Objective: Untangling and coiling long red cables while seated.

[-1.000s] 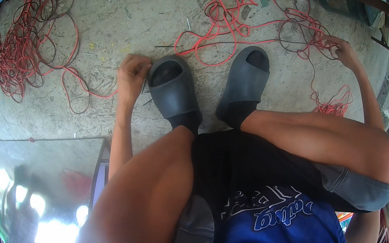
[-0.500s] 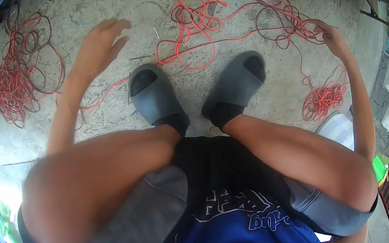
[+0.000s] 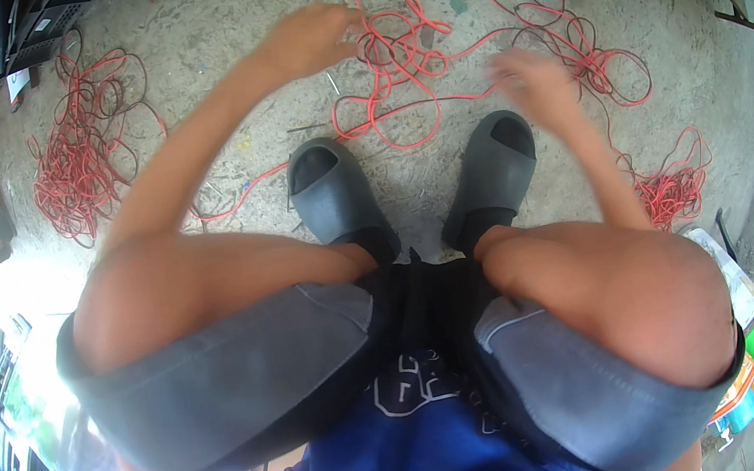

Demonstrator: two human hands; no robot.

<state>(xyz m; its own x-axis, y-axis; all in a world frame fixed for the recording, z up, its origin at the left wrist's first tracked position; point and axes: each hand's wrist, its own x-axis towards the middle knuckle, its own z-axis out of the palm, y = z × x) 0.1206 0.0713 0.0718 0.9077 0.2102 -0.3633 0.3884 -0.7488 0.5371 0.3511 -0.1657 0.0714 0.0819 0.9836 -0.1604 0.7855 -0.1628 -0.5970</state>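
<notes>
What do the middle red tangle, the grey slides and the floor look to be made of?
Middle tangle: probably plastic-coated wire, smooth, red with darker lengths, holding springy loops. Slides: likely moulded foam or rubber; matte, no visible stitching. Floor: looks like bare concrete, grey, stained, scuffed.

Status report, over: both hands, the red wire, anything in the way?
Left hand at middle loops of red wire, grip unclear; right hand blurred near wire. Wire looped across floor. Grey slippers close by.
</notes>
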